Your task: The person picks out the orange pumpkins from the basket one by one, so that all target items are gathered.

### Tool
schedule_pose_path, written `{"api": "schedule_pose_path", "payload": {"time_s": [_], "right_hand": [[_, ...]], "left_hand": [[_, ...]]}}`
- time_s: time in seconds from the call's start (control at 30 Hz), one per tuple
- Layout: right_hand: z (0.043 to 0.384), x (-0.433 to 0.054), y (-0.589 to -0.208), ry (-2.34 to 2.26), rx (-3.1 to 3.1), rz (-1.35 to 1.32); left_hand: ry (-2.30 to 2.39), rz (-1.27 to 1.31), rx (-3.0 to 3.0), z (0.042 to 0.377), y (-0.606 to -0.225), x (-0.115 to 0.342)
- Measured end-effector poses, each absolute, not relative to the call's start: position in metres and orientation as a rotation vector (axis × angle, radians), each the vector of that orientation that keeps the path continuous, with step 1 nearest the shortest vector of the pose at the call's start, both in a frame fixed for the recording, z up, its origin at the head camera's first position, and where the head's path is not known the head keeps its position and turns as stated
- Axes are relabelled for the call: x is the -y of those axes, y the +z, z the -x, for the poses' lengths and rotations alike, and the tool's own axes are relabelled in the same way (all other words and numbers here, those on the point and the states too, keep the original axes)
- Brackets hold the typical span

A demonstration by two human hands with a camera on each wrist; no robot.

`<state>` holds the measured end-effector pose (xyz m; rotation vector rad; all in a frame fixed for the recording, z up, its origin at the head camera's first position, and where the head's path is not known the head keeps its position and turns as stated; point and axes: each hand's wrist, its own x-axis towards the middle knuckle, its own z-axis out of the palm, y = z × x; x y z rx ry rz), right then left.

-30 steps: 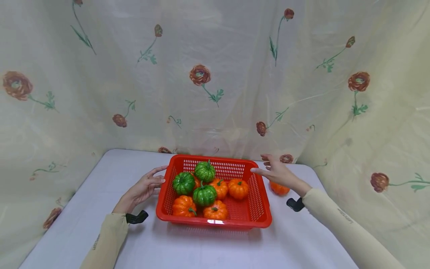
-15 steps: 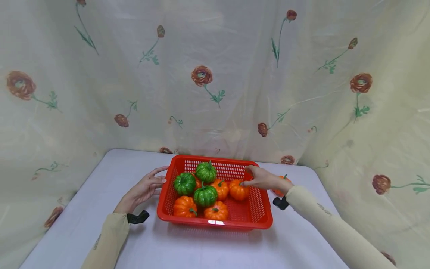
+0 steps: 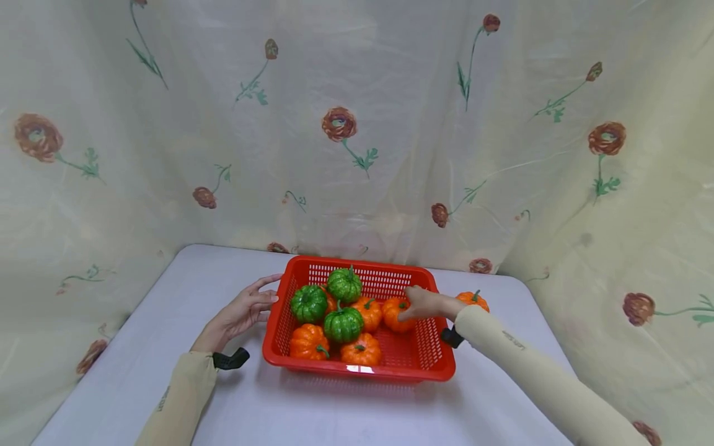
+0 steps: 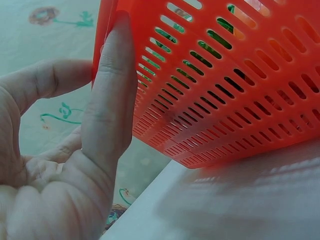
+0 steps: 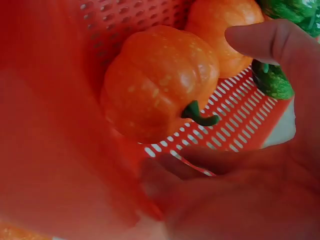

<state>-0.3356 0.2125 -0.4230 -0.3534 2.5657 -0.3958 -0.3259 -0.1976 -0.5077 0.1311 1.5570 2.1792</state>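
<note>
A red plastic basket (image 3: 312, 365) holds 3 green pumpkins, one of them the front green pumpkin (image 3: 343, 326), and several orange ones. My left hand (image 3: 237, 316) is at its left side; in the left wrist view one straight digit lies along the outer wall and another meets the rim. Inside the right end, my right hand (image 3: 428, 303) reaches over the rim with thumb and fingers spread about the rightmost orange pumpkin (image 5: 160, 82). In the right wrist view a gap shows between thumb and that pumpkin, whose green stem points towards the palm.
Outside the basket, one more orange pumpkin (image 3: 473, 300) rests to the right, partly behind the right forearm. A white table (image 3: 223, 272) carries everything. Flower-patterned curtains (image 3: 390, 155) hang behind and at the sides.
From beyond the basket's right rim, my right hand has moved left and down into the basket, to the rightmost orange pumpkin. My left hand has stayed at the left rim.
</note>
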Motion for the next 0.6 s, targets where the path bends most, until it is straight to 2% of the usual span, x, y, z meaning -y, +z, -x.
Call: {"api": "schedule_pose_path", "payload": {"time_s": [0.6], "right_hand": [[0.3427, -0.2025, -0.4324, -0.368, -2.506, 0.243]], "left_hand": [[2.184, -0.120, -1.570, 0.3246, -0.5070, 0.1966]]}}
